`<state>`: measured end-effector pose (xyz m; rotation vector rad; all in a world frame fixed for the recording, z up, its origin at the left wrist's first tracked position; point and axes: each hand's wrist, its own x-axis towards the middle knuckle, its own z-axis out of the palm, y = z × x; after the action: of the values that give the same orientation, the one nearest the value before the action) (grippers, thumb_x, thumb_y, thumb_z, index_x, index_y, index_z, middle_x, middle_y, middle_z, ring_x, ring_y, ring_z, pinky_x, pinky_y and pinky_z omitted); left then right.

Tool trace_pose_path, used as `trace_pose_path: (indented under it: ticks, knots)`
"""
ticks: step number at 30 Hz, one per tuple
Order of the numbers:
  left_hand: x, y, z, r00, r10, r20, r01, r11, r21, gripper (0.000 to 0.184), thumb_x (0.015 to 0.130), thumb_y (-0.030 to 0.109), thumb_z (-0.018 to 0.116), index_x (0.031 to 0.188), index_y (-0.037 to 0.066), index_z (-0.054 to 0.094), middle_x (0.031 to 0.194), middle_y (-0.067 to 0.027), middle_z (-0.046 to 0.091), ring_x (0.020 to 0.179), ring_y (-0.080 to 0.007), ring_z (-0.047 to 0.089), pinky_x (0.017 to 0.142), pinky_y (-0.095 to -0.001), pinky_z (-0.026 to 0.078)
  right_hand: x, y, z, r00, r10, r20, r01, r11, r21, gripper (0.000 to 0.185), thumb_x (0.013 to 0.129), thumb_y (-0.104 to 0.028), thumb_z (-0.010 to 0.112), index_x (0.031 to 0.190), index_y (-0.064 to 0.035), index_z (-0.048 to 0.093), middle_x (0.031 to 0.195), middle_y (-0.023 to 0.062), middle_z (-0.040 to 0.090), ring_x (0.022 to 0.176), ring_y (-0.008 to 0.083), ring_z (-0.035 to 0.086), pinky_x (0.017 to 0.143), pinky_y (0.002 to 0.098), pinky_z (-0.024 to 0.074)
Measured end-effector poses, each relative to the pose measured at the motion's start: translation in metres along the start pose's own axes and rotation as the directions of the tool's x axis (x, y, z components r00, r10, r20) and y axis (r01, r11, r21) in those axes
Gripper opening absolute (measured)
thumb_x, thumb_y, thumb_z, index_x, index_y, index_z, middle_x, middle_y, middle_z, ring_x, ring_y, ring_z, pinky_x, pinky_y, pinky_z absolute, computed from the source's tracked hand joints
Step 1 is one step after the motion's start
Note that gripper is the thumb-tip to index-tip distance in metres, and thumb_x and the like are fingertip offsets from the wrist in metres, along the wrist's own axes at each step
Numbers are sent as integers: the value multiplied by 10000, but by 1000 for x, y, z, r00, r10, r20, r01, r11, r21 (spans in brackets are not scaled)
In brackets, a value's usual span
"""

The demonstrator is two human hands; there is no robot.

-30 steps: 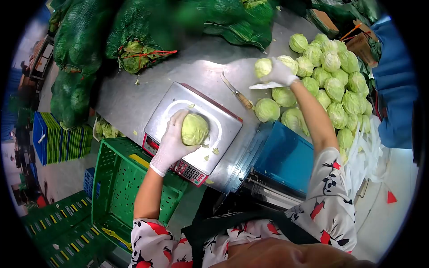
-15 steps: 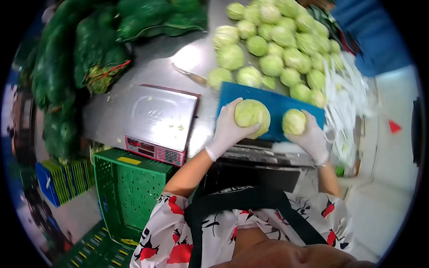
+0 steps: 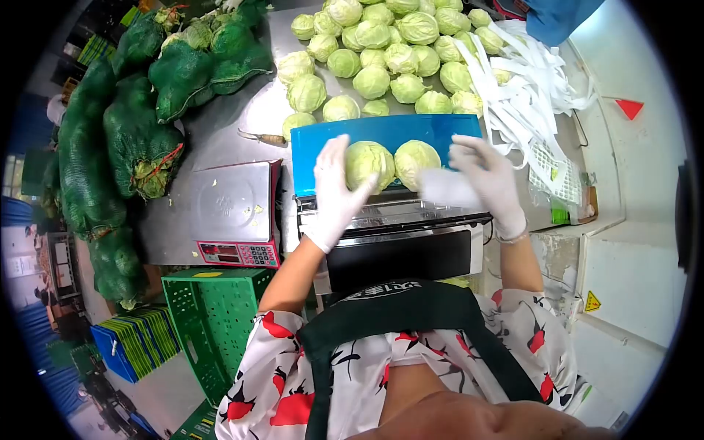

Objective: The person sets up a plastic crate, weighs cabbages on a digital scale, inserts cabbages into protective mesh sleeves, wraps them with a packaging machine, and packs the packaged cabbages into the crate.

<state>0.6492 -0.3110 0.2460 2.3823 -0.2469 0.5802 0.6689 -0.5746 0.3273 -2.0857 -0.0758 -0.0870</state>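
Note:
Two pale green cabbages lie side by side on a blue board (image 3: 308, 158) atop a metal-edged machine with a black front panel (image 3: 400, 262). My left hand (image 3: 336, 192), in a white glove, is against the left cabbage (image 3: 369, 164), fingers stretched up along its side and thumb across its front; it looks open. To the right of the other cabbage (image 3: 416, 161), my gloved right hand (image 3: 488, 176) has its fingers apart. A white blur by its thumb and that cabbage is too smeared to make out.
A heap of cabbages (image 3: 372, 82) lies behind the board, with white strips (image 3: 513, 88) to its right. A knife (image 3: 264, 137) and red-edged scale (image 3: 233, 205) sit left, near green net sacks (image 3: 143, 143). A green crate (image 3: 213, 315) stands below. A blue sleeve (image 3: 561, 18) shows at upper right.
The right-hand cabbage has moved left beside the other one, and my right hand has come off it. My left hand's fingers have straightened. The camera view has shifted.

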Motion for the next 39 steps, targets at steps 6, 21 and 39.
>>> trace_pose_path:
  ticks: [6,21,39]
  knots:
    - [-42,95,23,975,-119,185,219,414,-883,325,936,92,642,1242,-5,587,1067,-97,615,952,-123,576,840,-275,495,-50,-18,65,916,-265,-301,292,955,49,69,925,-35,642,983,0,658,889,68,652,782,173,615,739,301,494]
    - [-24,33,-63,913,-91,399,409,190,-893,469,1056,259,450,1445,-1,449,1268,-100,645,1096,-159,640,919,-289,509,-23,-66,54,993,-89,73,52,913,406,360,1054,-229,478,1230,52,618,1138,92,663,983,170,604,893,284,473]
    - [-57,47,-19,973,-173,155,156,-6,-988,208,1002,163,545,1105,3,629,990,-70,681,954,-159,628,846,-298,506,-70,39,49,941,-241,239,142,919,368,504,871,-55,683,1336,55,524,1291,158,586,1102,243,603,958,349,493]
